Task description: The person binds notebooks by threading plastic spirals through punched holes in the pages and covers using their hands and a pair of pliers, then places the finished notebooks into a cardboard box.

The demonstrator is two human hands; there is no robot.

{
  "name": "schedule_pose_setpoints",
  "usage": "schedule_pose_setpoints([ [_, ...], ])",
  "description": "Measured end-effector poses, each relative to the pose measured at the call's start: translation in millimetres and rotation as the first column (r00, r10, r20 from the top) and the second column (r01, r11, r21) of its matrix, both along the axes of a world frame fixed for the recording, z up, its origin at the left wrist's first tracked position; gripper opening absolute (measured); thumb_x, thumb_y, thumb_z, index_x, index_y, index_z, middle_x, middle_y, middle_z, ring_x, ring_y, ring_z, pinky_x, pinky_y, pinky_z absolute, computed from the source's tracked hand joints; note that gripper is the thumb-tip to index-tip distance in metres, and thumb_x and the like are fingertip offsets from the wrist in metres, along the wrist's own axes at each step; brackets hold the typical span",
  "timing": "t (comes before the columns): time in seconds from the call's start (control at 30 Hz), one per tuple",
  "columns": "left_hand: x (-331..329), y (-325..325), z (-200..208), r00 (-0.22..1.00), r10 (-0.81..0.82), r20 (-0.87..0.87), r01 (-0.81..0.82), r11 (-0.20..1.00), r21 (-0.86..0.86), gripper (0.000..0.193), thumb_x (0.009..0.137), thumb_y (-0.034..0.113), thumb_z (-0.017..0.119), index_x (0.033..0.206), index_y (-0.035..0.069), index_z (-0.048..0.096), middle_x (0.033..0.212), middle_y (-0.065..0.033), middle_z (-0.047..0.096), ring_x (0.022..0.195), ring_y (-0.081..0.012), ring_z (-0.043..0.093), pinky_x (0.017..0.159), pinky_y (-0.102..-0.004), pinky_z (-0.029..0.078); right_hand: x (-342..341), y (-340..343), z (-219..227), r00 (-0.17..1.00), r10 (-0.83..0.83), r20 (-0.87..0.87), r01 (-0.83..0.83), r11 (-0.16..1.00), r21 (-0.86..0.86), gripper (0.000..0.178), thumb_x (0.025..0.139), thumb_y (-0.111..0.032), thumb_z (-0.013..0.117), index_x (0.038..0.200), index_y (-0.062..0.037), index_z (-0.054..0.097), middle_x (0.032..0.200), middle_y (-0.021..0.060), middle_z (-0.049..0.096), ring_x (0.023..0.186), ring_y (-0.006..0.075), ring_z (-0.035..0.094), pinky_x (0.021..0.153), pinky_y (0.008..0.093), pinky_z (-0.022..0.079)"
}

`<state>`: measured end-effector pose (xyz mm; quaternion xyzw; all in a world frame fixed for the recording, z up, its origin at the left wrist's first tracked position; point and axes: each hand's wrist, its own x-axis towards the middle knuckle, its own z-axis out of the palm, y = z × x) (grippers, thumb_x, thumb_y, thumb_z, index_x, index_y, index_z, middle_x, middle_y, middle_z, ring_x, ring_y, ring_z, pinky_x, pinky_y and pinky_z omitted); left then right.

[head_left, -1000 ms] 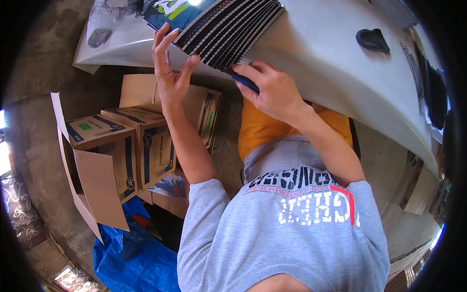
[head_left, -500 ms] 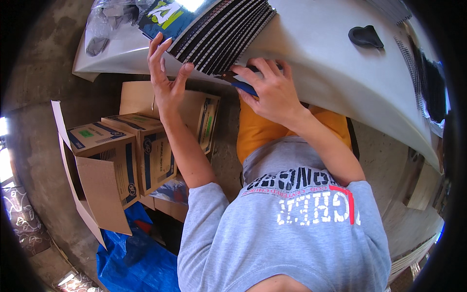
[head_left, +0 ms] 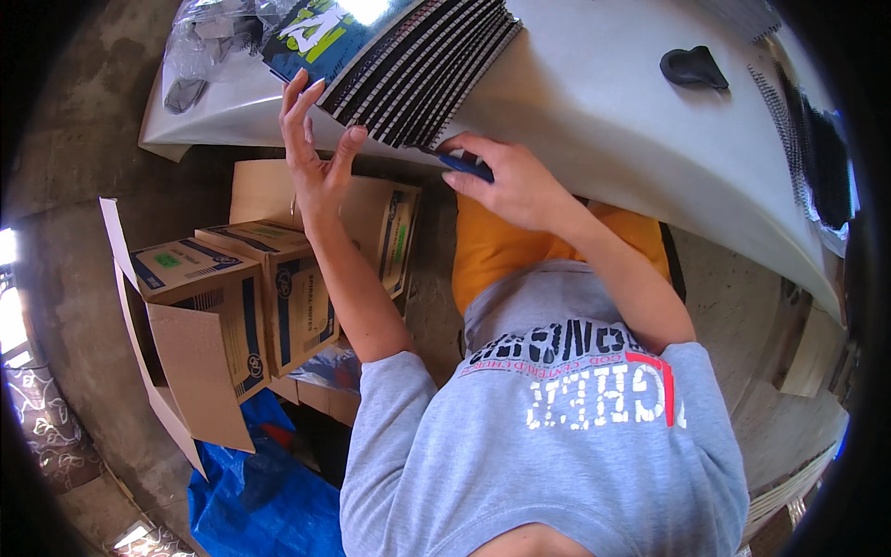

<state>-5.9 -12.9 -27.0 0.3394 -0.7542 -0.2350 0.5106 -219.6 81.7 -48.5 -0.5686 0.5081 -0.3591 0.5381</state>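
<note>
The left hand (head_left: 317, 167) spreads fingers wide beside spiral notebooks (head_left: 422, 74); the right hand (head_left: 510, 184), angled leftward, grips a blue-handled tool (head_left: 466, 168).

Notebooks (head_left: 399, 88): top cover (head_left: 325, 51) glossy, catching a bright highlight; coils (head_left: 469, 85) with a fine sheen. Tool: handle (head_left: 467, 168) smooth, apparently plastic. Tabletop (head_left: 594, 102): smooth, with a satin finish. Wrap (head_left: 188, 56), far left: clear, crinkled, glossy plastic. Boxes (head_left: 306, 311), left: matt cardboard. Tarp (head_left: 264, 501), near left: creased plastic with a low sheen. Shirt (head_left: 548, 473) and trousers (head_left: 497, 241): soft matt cloth. Floor (head_left: 733, 288): rough, dull, concrete-like.
</note>
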Motion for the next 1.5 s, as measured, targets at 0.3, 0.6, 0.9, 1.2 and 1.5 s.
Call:
schedule_pose_setpoints([
  [0.3, -0.3, 1.4, -0.1, 0.999, 0.032, 0.007, -0.032, 0.999, 0.024, 0.061, 0.072, 0.032, 0.076, 0.124, 0.015, 0.049, 0.141, -0.0094, 0.035, 0.133, -0.0299, 0.029, 0.103, -0.0602, 0.021, -1.1, 10.2, -8.9, 0.74, -0.43, -0.517, -0.028, 0.748, -0.663, 0.039, 0.076, -0.026, 0.067, 0.113, -0.0202, 0.056, 0.107, 0.0068, 0.05, 0.101, 0.0255, 0.052, 0.092, 0.0514, 0.035],
  [0.6, -0.5, 0.5, 0.3, 1.0, 0.019, 0.011, -0.019, 1.0, 0.008, 0.061, 0.073, 0.031, 0.076, 0.125, 0.016, 0.048, 0.141, -0.0099, 0.034, 0.131, -0.03, 0.031, 0.102, -0.0607, 0.021, -15.8, -10.7, 10.4, 0.945, 0.075, 0.317, -0.222, 0.86, 0.46, 0.032, 0.089, -0.033, 0.056, 0.109, -0.0083, 0.055, 0.081, 0.0106, 0.061, 0.074, 0.0277, 0.061, 0.062, 0.037, 0.049],
  [0.9, -0.7, 2.5, 0.6, 0.999, 0.043, 0.023, -0.043, 0.999, 0.021, 0.061, 0.072, 0.03, 0.076, 0.125, 0.016, 0.048, 0.142, -0.0101, 0.033, 0.131, -0.0299, 0.031, 0.102, -0.0612, 0.02, -5.9, 17.7, -3.4, 0.655, -0.426, -0.624, -0.053, 0.798, -0.6, 0.037, 0.079, -0.03, 0.064, 0.113, -0.0195, 0.056, 0.108, 0.007, 0.052, 0.101, 0.025, 0.053, 0.088, 0.0527, 0.038],
  [1.2, 0.5, 0.4, 0.1, 0.999, 0.03, 0.032, -0.031, 0.999, 0.022, 0.06, 0.073, 0.03, 0.076, 0.125, 0.016, 0.048, 0.142, -0.0097, 0.033, 0.132, -0.0299, 0.03, 0.102, -0.0617, 0.02, -0.9, 11.6, -9.8, 0.723, -0.351, -0.595, -0.053, 0.83, -0.555, 0.029, 0.081, -0.027, 0.063, 0.108, -0.0172, 0.058, 0.095, 0.0048, 0.056, 0.079, 0.0252, 0.059, 0.072, 0.0425, 0.046],
  [1.5, -1.4, 1.9, 2.3, 0.999, 0.034, 0.033, -0.035, 0.999, 0.016, 0.06, 0.073, 0.031, 0.075, 0.125, 0.015, 0.048, 0.142, -0.0092, 0.033, 0.132, -0.0302, 0.03, 0.102, -0.0611, 0.02, -4.6, 17.5, -15.8, 0.779, -0.313, -0.544, 0.017, 0.877, -0.48, 0.034, 0.081, -0.025, 0.063, 0.114, -0.0175, 0.055, 0.1, 0.0069, 0.056, 0.087, 0.0268, 0.057, 0.079, 0.0421, 0.045],
])
